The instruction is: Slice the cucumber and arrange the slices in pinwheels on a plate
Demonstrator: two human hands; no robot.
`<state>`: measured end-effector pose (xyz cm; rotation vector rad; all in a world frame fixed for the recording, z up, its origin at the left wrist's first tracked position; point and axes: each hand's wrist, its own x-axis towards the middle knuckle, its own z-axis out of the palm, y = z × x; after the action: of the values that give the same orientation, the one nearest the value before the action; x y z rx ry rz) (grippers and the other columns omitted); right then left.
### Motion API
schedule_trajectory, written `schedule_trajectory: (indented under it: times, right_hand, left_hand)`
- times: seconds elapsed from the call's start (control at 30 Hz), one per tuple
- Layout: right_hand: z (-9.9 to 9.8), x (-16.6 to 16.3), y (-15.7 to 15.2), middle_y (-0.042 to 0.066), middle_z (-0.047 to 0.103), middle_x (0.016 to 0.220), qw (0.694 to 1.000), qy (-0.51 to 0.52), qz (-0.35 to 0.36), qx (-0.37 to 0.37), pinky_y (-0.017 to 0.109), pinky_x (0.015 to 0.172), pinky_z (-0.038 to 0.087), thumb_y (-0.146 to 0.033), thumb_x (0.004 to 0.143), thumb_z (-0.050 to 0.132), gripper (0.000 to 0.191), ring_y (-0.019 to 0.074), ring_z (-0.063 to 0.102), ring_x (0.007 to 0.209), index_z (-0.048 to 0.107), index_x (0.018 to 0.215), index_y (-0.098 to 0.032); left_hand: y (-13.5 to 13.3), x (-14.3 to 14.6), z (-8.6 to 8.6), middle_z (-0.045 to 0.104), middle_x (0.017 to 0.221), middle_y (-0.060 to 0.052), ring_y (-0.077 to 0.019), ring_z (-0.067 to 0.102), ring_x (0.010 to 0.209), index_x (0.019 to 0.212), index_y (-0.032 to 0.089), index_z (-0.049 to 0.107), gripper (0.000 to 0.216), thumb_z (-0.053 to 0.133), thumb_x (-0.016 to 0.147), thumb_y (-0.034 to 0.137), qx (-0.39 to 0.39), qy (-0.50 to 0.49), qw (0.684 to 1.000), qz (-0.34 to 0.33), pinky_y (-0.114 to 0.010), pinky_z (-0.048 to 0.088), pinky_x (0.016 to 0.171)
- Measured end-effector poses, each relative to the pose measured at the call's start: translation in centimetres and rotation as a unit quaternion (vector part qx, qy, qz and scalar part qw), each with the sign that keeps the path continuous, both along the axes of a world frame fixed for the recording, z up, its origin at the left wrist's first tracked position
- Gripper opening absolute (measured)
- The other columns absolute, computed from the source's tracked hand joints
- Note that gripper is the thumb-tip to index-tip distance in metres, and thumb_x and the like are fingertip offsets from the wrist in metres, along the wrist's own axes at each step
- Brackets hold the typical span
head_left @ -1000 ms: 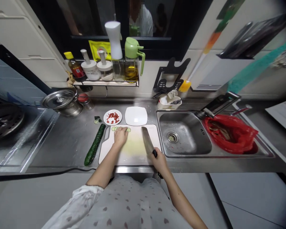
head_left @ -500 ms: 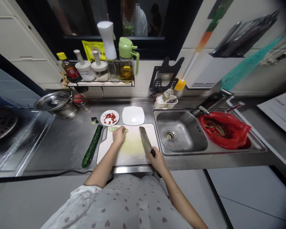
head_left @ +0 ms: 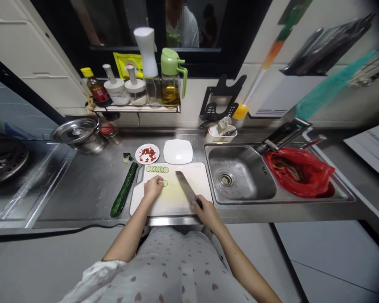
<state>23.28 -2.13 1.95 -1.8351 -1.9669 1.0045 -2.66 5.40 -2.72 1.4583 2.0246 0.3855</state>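
My right hand (head_left: 205,209) is closed round the black handle of a kitchen knife (head_left: 185,185), whose broad blade is tilted over the white cutting board (head_left: 142,204). To the left, the fingers of my left hand (head_left: 153,187) are pinched together at the edge of a pale cucumber slice (head_left: 165,183), just above or on the board. An overlapping row of cucumber slices (head_left: 157,169) lies along the board's far edge. Beside the board, on its left, rests a long dark green cucumber (head_left: 124,191) with several green end scraps (head_left: 127,157) beyond it.
Behind the board stand a white plate with chopped red pieces (head_left: 147,154) and a bare white square plate (head_left: 177,152). A sink (head_left: 240,176) adjoins on the right, with a red plastic bag (head_left: 303,176) beyond. A lidded pot (head_left: 82,136) and a bottle shelf (head_left: 139,109) are behind.
My left hand has drawn back from the slice row toward me, uncovering the row, and is now at a single slice. The knife has shifted left over the board.
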Motion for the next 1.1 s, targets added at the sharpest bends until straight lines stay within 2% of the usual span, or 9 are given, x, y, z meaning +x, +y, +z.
schedule_trajectory:
  times: [0.13, 0.37, 0.7, 0.93, 1.1]
  right_hand:
    - [0.8, -0.6, -0.2, 0.004, 0.066, 0.078, 0.995, -0.076, 0.068, -0.013, 0.024, 0.06, 0.028, -0.029, 0.092, 0.041, 0.017, 0.0187, 0.06, 0.074, 0.056, 0.097, -0.022]
    - [2.0, -1.9, -0.1, 0.005, 0.067, 0.084, 0.98, -0.147, 0.133, -0.021, 0.026, 0.058, 0.022, -0.026, 0.093, 0.045, 0.009, 0.0185, 0.06, 0.075, 0.054, 0.092, -0.022]
    - [2.0, -2.9, 0.2, 0.008, 0.069, 0.09, 0.972, -0.172, 0.158, -0.013, 0.028, 0.06, 0.023, -0.025, 0.094, 0.043, 0.012, 0.0197, 0.062, 0.079, 0.054, 0.096, -0.022]
    - [3.2, -3.4, 0.3, 0.009, 0.069, 0.095, 0.961, -0.21, 0.173, -0.053, 0.027, 0.062, 0.028, -0.024, 0.096, 0.04, 0.014, 0.02, 0.063, 0.086, 0.053, 0.101, -0.02]
    - [3.0, -3.8, 0.2, 0.009, 0.069, 0.098, 0.95, -0.238, 0.188, -0.072, 0.027, 0.064, 0.032, -0.024, 0.097, 0.038, 0.016, 0.0207, 0.065, 0.087, 0.05, 0.106, -0.019]
  left_hand:
    - [-0.3, 0.0, 0.3, 0.072, 0.093, -0.003, -0.0227, 0.062, 0.098, 0.101, 0.026, 0.067, 0.022, 0.06, 0.081, 0.031, 0.02, 0.062, 0.998, -0.007, -0.034, 0.039, 0.085]
    - [0.0, -0.5, -0.1, 0.072, 0.094, -0.001, -0.0211, 0.062, 0.096, 0.096, 0.026, 0.066, 0.016, 0.06, 0.082, 0.03, 0.012, 0.049, 0.998, 0.024, -0.032, 0.039, 0.083]
    - [0.5, -0.8, -0.5, 0.073, 0.091, 0.0, -0.0205, 0.063, 0.095, 0.094, 0.027, 0.065, 0.014, 0.063, 0.08, 0.031, -0.005, 0.045, 0.998, 0.038, -0.032, 0.038, 0.083]
    - [0.6, -0.7, -0.3, 0.073, 0.091, 0.002, -0.0203, 0.063, 0.097, 0.093, 0.028, 0.064, 0.014, 0.063, 0.08, 0.031, -0.012, 0.048, 0.998, 0.042, -0.032, 0.037, 0.084]
    - [0.7, -0.8, -0.5, 0.073, 0.092, 0.002, -0.0197, 0.063, 0.097, 0.094, 0.029, 0.065, 0.014, 0.063, 0.08, 0.033, -0.02, 0.043, 0.998, 0.046, -0.031, 0.038, 0.084]
